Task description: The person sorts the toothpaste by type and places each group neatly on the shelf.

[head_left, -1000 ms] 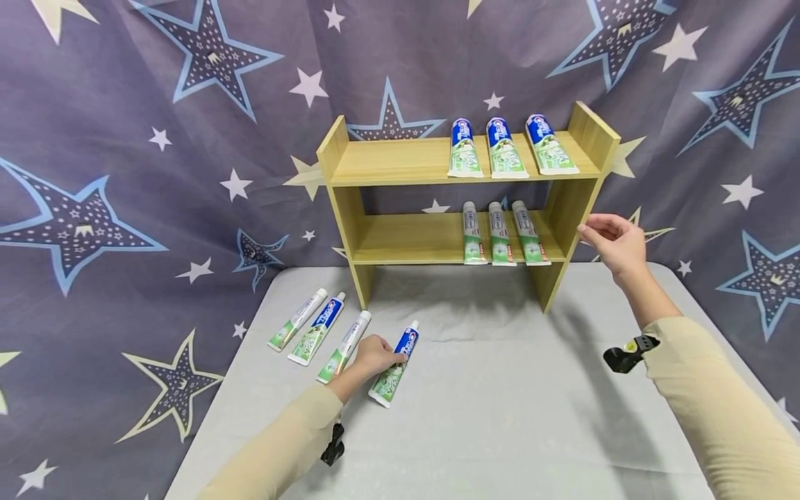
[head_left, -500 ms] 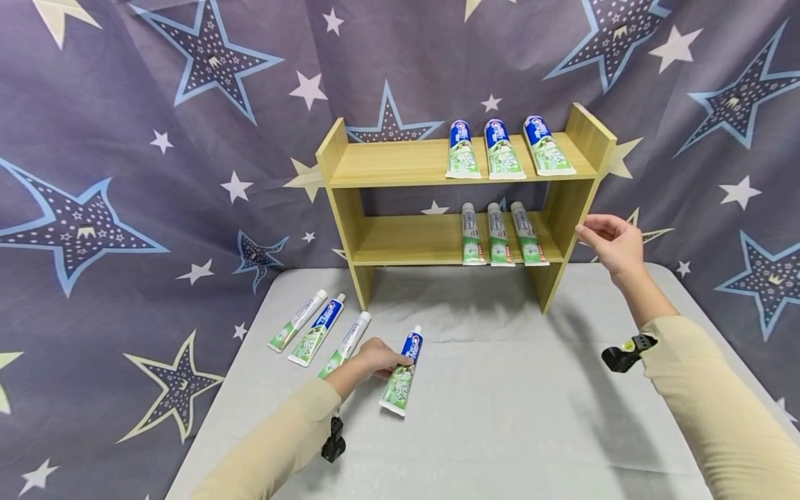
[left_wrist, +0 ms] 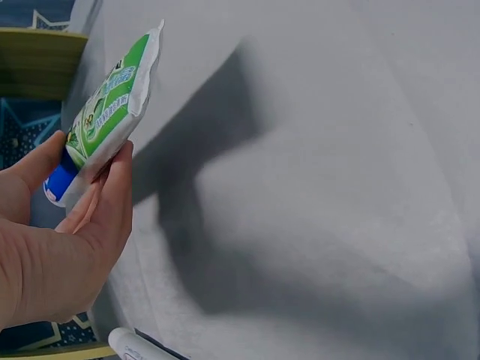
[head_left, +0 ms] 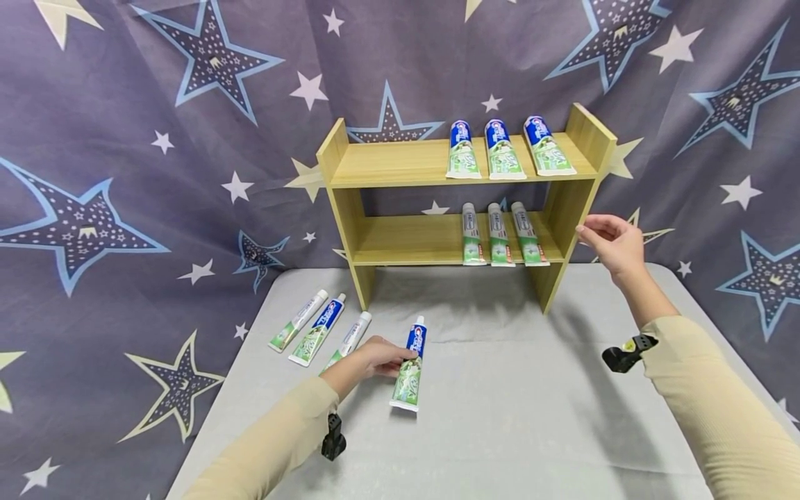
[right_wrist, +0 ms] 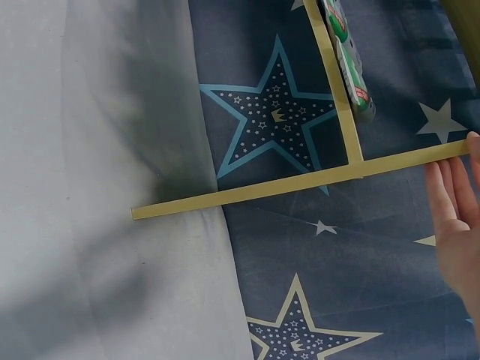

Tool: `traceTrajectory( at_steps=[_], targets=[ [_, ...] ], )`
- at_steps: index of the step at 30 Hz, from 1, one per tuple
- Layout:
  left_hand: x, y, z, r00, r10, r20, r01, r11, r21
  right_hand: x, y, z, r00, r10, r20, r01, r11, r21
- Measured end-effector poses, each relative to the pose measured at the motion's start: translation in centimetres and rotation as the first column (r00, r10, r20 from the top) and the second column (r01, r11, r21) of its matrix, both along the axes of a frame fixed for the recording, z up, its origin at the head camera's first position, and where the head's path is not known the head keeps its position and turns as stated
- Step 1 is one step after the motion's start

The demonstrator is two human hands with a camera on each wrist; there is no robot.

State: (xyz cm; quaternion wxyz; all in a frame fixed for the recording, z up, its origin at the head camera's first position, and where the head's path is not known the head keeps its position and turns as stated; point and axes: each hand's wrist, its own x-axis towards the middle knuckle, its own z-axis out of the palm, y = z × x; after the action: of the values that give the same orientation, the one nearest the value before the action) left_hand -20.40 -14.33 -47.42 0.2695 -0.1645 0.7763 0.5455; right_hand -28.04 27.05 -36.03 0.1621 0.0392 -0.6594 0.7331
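My left hand (head_left: pixel 375 355) holds a blue and green toothpaste tube (head_left: pixel 409 380) between thumb and fingers, in front of the shelf's left half. In the left wrist view the tube (left_wrist: pixel 105 112) is off the table, its flat crimped end tilted up and its shadow on the cloth. My right hand (head_left: pixel 615 244) is at the right side panel of the wooden shelf (head_left: pixel 400 161). The right wrist view has the fingers (right_wrist: pixel 444 196) against the panel's outer face and the thumb over its edge.
Three blue and green tubes (head_left: pixel 503 156) lie on the top board, three slimmer white and green tubes (head_left: pixel 500 239) on the lower one, all towards the right. Left of my left hand, three more tubes (head_left: pixel 315 332) lie on the grey tablecloth (head_left: pixel 500 417). A star-patterned curtain (head_left: pixel 206 160) hangs behind.
My left hand has picked the blue and green toothpaste tube up off the table and moved it slightly right, turning it more upright in the head view. My right hand stays at the shelf panel.
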Motion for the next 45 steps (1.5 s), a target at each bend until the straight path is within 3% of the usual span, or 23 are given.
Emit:
traceTrajectory(
  at_steps=[10, 19, 32, 45],
  targets=[
    [0.0, 0.1, 1.3, 1.000, 0.025, 0.014, -0.025, 0.999, 0.035, 0.1, 0.1, 0.1, 1.000, -0.009, 0.009, 0.009, 1.000, 0.028],
    [0.0, 0.3, 2.5, 1.000, -0.017, 0.005, 0.016, 0.998, 0.064, 0.4, 0.1, 0.0, 1.000, -0.011, 0.018, 0.011, 0.999, 0.035],
    [-0.2, 0.6, 5.5, 0.997, -0.079, 0.009, 0.077, 0.988, 0.130, 0.1, 0.0, 0.0, 1.000, -0.030, -0.004, 0.031, 0.997, 0.070],
    [0.1, 0.2, 9.0, 0.992, -0.120, -0.035, 0.124, 0.978, 0.166, 0.3, 0.0, 0.1, 0.999, -0.035, 0.001, 0.035, 0.996, 0.083]
  ],
)
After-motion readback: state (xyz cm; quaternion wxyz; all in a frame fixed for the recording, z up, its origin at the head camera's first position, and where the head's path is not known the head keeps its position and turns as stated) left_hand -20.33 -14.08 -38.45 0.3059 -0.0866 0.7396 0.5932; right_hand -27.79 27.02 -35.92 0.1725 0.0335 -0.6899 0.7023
